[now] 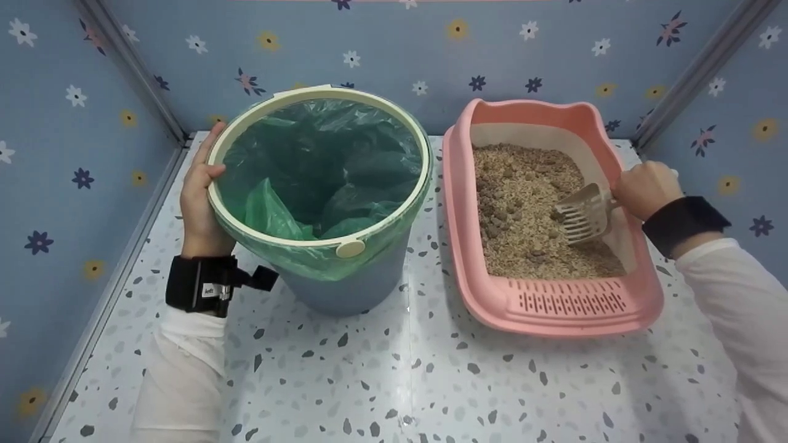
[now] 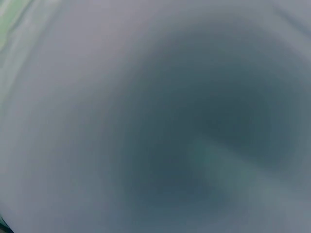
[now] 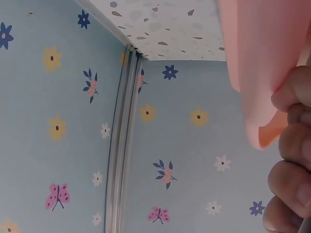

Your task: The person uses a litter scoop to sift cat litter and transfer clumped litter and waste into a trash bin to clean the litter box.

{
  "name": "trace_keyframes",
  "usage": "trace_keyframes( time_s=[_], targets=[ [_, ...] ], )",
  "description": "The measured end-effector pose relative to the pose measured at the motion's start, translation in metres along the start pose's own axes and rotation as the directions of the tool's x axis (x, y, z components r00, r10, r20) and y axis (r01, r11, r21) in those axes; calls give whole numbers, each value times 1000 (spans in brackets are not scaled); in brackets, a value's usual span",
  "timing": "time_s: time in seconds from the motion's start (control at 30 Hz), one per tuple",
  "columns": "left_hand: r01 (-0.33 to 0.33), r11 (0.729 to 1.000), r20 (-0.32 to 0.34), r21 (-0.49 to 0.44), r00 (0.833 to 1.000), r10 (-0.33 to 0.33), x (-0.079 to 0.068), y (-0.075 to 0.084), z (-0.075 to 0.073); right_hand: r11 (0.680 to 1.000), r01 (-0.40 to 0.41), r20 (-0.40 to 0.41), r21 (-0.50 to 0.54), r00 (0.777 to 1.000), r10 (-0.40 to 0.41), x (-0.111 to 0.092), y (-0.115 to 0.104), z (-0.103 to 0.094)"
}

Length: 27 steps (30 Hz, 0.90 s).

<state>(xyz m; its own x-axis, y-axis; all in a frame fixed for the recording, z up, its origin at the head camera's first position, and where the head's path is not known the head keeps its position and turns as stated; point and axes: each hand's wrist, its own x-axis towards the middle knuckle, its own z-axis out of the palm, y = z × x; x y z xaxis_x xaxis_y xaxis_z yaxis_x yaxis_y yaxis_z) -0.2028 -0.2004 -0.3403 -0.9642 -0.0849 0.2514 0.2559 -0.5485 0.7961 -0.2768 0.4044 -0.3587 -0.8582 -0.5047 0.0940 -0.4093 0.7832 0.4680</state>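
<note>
In the head view my left hand point(image 1: 202, 197) holds the side of a blue-grey trash bin point(image 1: 345, 292), its thumb over the pale rim and a finger stretched along the outside. A green plastic bag point(image 1: 289, 264) lines the bin and folds over the rim. On the right, my right hand point(image 1: 649, 187) grips the handle of a beige slotted litter scoop point(image 1: 585, 215) with curled fingers. The scoop's slotted end is tilted down at the litter point(image 1: 523, 209) inside a pink litter box point(image 1: 458, 246). The right wrist view catches the curled fingers point(image 3: 294, 145) beside the box's wall.
Both containers stand side by side on a speckled white surface point(image 1: 394, 381), a narrow gap between them. Blue flowered panels point(image 1: 394, 55) enclose the back and sides. A blurred bin wall point(image 2: 87, 145) fills the left wrist view. Darker clumps point(image 1: 492, 221) lie in the litter.
</note>
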Motion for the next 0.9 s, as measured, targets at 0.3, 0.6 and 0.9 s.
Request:
trace_keyframes(
  time_s=[0.3, 0.6, 0.9],
  targets=[
    [-2, 1000, -3, 14, 1000, 2, 0, 0, 0, 999, 12, 23, 40, 1000, -13, 6, -10, 5],
    [-2, 1000, -2, -6, 1000, 2, 0, 1, -1, 1000, 12, -5, 25, 1000, -12, 8, -28, 12],
    [-4, 1000, -5, -9, 1000, 4, 0, 0, -1, 998, -52, 32, 46, 998, 51, 16, -46, 19]
  ],
)
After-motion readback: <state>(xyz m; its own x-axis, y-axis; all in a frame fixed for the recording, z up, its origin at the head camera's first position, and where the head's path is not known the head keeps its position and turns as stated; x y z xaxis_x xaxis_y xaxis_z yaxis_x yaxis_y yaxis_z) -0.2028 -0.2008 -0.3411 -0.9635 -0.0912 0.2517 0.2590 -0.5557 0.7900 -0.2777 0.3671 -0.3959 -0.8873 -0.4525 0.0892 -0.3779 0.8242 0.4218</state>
